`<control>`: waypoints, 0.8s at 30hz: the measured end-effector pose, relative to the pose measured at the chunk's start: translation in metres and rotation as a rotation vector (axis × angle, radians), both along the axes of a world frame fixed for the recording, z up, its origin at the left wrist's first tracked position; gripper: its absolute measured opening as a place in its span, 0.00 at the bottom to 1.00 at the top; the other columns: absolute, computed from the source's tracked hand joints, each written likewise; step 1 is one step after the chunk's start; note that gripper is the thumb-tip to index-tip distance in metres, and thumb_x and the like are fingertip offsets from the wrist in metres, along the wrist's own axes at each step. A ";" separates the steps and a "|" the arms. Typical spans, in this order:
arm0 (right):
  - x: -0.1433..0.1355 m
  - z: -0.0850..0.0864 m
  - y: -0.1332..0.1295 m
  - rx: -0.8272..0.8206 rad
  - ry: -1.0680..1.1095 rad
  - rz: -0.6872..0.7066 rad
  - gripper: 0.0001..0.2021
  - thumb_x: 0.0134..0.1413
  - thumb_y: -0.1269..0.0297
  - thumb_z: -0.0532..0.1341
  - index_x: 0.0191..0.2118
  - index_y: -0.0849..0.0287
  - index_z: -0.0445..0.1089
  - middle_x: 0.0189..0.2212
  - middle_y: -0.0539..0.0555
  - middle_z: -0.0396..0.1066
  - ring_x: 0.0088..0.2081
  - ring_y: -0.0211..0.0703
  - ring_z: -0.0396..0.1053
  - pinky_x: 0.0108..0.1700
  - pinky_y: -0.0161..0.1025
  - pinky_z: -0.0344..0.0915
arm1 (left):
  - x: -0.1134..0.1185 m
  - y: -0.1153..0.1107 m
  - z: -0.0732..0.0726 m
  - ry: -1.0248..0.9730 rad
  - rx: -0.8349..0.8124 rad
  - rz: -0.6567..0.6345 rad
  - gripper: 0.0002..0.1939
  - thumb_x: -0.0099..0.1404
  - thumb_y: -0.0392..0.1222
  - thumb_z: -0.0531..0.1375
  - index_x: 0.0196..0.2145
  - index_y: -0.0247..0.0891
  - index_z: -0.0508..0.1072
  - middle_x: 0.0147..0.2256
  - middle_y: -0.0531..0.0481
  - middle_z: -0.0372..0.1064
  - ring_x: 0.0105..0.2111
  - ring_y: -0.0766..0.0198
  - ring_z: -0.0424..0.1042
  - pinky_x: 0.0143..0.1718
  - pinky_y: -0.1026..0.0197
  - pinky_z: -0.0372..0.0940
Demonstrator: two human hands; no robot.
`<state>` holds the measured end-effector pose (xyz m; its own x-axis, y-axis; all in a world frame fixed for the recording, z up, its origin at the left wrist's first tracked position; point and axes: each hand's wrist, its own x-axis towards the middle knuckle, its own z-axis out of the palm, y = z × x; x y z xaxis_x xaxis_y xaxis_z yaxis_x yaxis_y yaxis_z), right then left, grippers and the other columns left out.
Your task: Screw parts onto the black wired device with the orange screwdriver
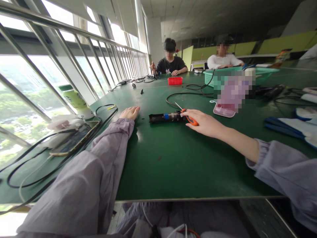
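My left hand [130, 113] rests palm down on the green table, fingers lying forward, with nothing visible in it. Under the fingers of my right hand [205, 123] is the orange and black handle of a screwdriver [191, 119]; its thin metal shaft points up and to the left. Between my hands lies a black tube-shaped device [157, 118] with a blue band and exposed metal parts along its middle. Its right end sits against the screwdriver and my right fingertips, partly hidden. A tiny dark piece lies beside my left hand.
A phone [74, 140], cables and a green-and-white cup [75, 100] line the left edge by the railing. Ahead stand a red tray [175, 81] and a green basket [209, 79]. Blue-white gloves [292, 127] lie right. Two people sit across the table.
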<state>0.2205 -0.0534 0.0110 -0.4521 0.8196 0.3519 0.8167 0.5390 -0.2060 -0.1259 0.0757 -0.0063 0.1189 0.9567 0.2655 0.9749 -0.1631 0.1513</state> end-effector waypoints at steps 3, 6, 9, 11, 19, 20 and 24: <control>0.001 -0.001 0.001 0.011 0.000 0.011 0.22 0.53 0.64 0.56 0.55 0.55 0.62 0.55 0.60 0.63 0.57 0.54 0.60 0.54 0.55 0.62 | -0.002 0.001 -0.001 0.006 -0.015 0.012 0.31 0.68 0.54 0.34 0.50 0.40 0.70 0.51 0.47 0.66 0.52 0.60 0.62 0.55 0.60 0.55; 0.001 -0.002 0.002 0.003 -0.007 0.011 0.22 0.53 0.64 0.56 0.55 0.56 0.62 0.56 0.60 0.63 0.58 0.53 0.60 0.54 0.54 0.62 | -0.001 -0.003 -0.001 0.025 0.010 -0.012 0.28 0.67 0.52 0.38 0.46 0.38 0.73 0.48 0.46 0.68 0.50 0.60 0.64 0.54 0.61 0.55; 0.001 -0.001 0.001 -0.003 -0.015 0.010 0.22 0.53 0.64 0.56 0.55 0.57 0.62 0.56 0.60 0.62 0.58 0.53 0.59 0.54 0.53 0.62 | 0.004 -0.010 -0.001 0.097 0.060 -0.080 0.22 0.61 0.47 0.48 0.47 0.37 0.73 0.47 0.45 0.67 0.49 0.57 0.64 0.55 0.59 0.55; 0.001 -0.001 0.000 -0.008 -0.021 0.010 0.22 0.53 0.64 0.56 0.55 0.57 0.63 0.56 0.60 0.62 0.58 0.53 0.59 0.55 0.53 0.62 | 0.007 -0.015 -0.001 0.131 0.077 -0.110 0.22 0.58 0.43 0.50 0.47 0.37 0.73 0.47 0.45 0.67 0.49 0.56 0.64 0.55 0.58 0.56; 0.002 0.002 -0.002 -0.018 -0.042 0.011 0.22 0.53 0.63 0.56 0.55 0.57 0.62 0.57 0.60 0.61 0.57 0.55 0.61 0.52 0.55 0.64 | 0.029 -0.042 0.008 0.259 0.027 -0.174 0.24 0.55 0.32 0.48 0.47 0.43 0.73 0.46 0.48 0.67 0.47 0.59 0.65 0.48 0.61 0.62; 0.002 0.003 -0.003 -0.015 -0.044 0.008 0.22 0.53 0.63 0.56 0.55 0.57 0.62 0.57 0.60 0.61 0.57 0.55 0.61 0.52 0.55 0.64 | 0.033 -0.049 0.010 0.286 0.018 -0.165 0.24 0.56 0.32 0.49 0.48 0.42 0.72 0.47 0.48 0.67 0.48 0.58 0.65 0.48 0.60 0.63; 0.001 0.003 -0.003 -0.017 -0.056 0.004 0.22 0.53 0.63 0.56 0.56 0.57 0.62 0.57 0.60 0.61 0.57 0.55 0.61 0.52 0.54 0.64 | 0.051 -0.080 0.019 0.383 -0.016 -0.093 0.19 0.60 0.34 0.49 0.44 0.39 0.74 0.46 0.43 0.67 0.47 0.53 0.66 0.39 0.57 0.67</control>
